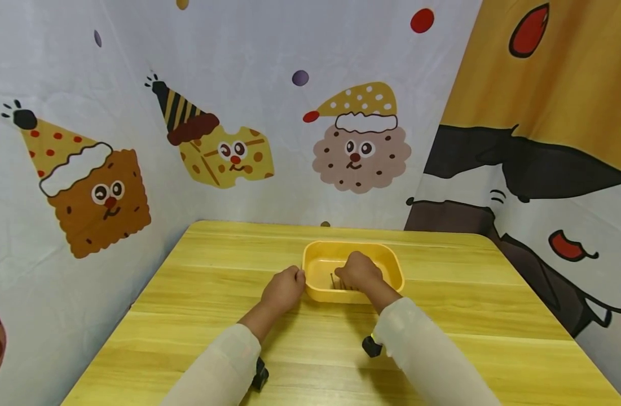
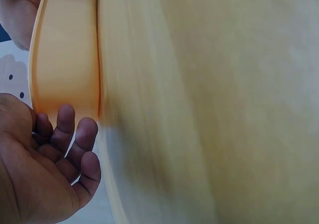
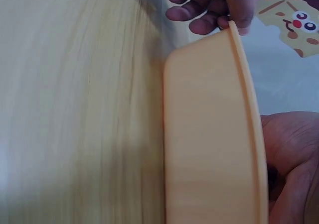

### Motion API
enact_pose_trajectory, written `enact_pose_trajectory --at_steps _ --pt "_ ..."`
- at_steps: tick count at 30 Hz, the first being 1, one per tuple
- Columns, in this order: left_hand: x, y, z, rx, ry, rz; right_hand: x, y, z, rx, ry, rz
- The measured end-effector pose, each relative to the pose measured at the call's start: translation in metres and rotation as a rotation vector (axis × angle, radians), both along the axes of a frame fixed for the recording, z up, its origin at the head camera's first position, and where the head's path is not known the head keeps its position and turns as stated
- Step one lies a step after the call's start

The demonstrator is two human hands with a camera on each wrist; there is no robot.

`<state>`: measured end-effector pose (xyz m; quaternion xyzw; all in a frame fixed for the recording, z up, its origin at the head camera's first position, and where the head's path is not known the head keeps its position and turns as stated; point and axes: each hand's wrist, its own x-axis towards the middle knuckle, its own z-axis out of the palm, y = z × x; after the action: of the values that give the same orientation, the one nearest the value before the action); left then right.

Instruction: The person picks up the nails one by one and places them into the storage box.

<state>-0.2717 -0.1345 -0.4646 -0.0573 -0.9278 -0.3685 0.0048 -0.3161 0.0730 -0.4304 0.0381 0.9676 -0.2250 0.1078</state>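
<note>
A shallow yellow plastic box [image 1: 320, 294] with rounded corners sits on the wooden table. My left hand [image 1: 283, 288] pinches the box's left end at the rim, its thumb at the rim edge and its fingers loosely bent outside the wall [image 2: 65, 50]. My right hand [image 1: 362, 272] reaches down inside the box with bent fingers. Several thin dark nail-like pieces [image 1: 333, 280] show in the box, just left of and below that hand. In the right wrist view the box's side wall [image 3: 214, 129] hides the right hand's fingertips, so I cannot tell what they hold.
The yellow wood-grain table [image 1: 214, 265] extends around the box on all sides. Behind it hangs a white cloth backdrop [image 1: 269, 208] printed with cartoon snacks. A dark wrist device [image 1: 372, 345] sits under the right sleeve, another [image 1: 260, 375] under the left.
</note>
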Motion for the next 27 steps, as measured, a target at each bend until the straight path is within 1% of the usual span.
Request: enact_pose_trajectory --at_steps 2,5,8,10,16,21,23,24,26,27 --pt "0.000 0.000 0.000 0.001 0.003 -0.001 0.001 0.007 0.004 -0.020 0.006 -0.006" --pt "0.000 -0.001 0.000 -0.001 0.004 -0.001 0.004 0.023 0.010 -0.060 0.057 0.011" --pt "-0.001 -0.003 0.000 0.010 0.001 0.000 0.006 0.046 0.017 -0.101 0.109 0.039" --pt "0.000 -0.004 0.000 0.022 -0.005 0.001 0.008 0.063 0.021 -0.110 0.148 0.063" --pt "-0.001 -0.011 0.001 0.048 -0.020 -0.008 0.013 0.115 0.025 -0.069 0.264 0.090" --pt "-0.003 -0.017 0.001 0.038 -0.023 -0.006 0.018 0.143 0.026 -0.033 0.333 0.130" --pt "-0.004 -0.019 0.001 0.023 -0.011 0.009 0.020 0.150 0.025 -0.016 0.340 0.159" --pt "-0.005 -0.021 0.002 0.015 0.007 0.020 0.022 0.153 0.025 -0.005 0.348 0.175" --pt "-0.005 -0.023 0.006 -0.001 0.057 0.048 0.024 0.155 0.024 0.034 0.372 0.214" --pt "-0.006 -0.025 0.008 -0.015 0.097 0.052 0.025 0.156 0.024 0.062 0.386 0.234"
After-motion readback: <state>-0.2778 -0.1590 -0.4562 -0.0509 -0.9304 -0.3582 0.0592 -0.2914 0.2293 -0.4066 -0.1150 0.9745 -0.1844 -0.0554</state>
